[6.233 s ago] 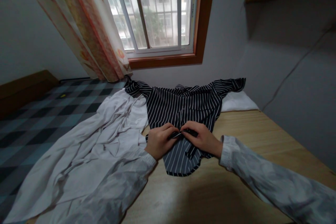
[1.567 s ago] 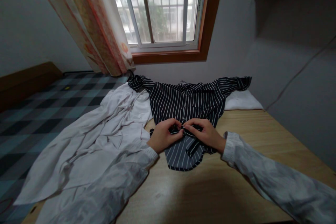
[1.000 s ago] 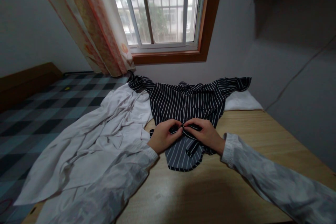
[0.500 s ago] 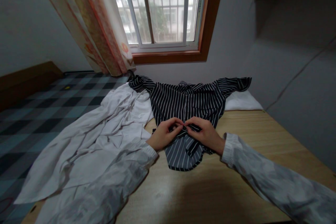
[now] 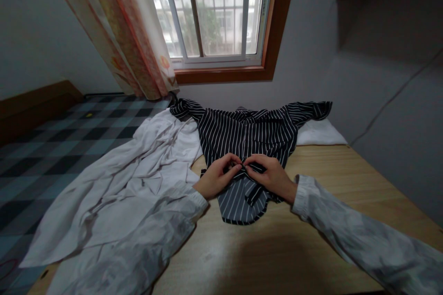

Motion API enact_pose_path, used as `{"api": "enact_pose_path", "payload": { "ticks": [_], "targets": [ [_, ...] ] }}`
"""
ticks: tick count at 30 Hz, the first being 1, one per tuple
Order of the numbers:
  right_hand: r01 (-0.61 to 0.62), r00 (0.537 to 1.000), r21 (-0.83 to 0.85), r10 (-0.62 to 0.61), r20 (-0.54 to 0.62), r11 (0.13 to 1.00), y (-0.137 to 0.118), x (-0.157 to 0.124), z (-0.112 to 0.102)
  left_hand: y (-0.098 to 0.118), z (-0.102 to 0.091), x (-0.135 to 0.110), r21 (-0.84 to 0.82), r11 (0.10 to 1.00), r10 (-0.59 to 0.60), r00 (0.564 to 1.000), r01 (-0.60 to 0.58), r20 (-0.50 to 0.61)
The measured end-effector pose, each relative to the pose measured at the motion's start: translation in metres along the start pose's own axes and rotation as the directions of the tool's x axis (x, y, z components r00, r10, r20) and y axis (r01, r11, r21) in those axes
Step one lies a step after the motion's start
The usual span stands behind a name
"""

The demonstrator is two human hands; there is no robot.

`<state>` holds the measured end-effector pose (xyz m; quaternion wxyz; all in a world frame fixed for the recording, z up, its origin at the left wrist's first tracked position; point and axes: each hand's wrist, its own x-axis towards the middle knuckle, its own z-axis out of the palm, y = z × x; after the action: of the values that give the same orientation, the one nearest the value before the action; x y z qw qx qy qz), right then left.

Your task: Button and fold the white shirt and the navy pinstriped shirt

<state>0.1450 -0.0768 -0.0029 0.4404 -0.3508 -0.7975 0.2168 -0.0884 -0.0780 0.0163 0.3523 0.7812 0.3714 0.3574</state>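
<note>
A dark striped shirt (image 5: 249,136) lies front-up on a wooden surface (image 5: 284,249), sleeves spread toward the wall. My left hand (image 5: 216,179) and my right hand (image 5: 272,176) meet at the shirt's front opening, low on the garment. Both hands pinch the two front edges together, fingertips almost touching. What sits between the fingertips is too small to make out. The hem below my hands is turned up and shows its lighter inside.
A crumpled white garment (image 5: 131,184) lies left of the striped shirt. A checked bedcover (image 5: 41,147) spreads beyond it. A white pillow (image 5: 318,133) sits by the wall at right. A window (image 5: 214,14) and a patterned curtain (image 5: 121,27) stand behind.
My hands have stayed at the shirt's front opening, with only small finger movements. Since the oldest frame they have shifted slightly up the shirt front.
</note>
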Motion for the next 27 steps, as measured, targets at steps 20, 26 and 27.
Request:
{"api": "enact_pose_path", "payload": {
  "ticks": [20, 26, 27],
  "targets": [
    [0.059, 0.998, -0.052, -0.059, -0.005, 0.997, -0.003, 0.0, 0.0, -0.002, 0.0, 0.0, 0.102, 0.995, 0.01, 0.992, 0.003, -0.125],
    [0.124, 0.992, -0.181, -0.123, 0.02, 0.976, 0.008, -0.008, -0.019, -0.004, -0.002, -0.003, 0.249, 0.968, 0.041, 0.953, 0.037, -0.3],
    [0.138, 0.99, -0.204, -0.135, 0.028, 0.969, 0.011, -0.011, -0.026, -0.002, -0.004, -0.005, 0.321, 0.946, 0.051, 0.952, 0.05, -0.3]
  ]
}}
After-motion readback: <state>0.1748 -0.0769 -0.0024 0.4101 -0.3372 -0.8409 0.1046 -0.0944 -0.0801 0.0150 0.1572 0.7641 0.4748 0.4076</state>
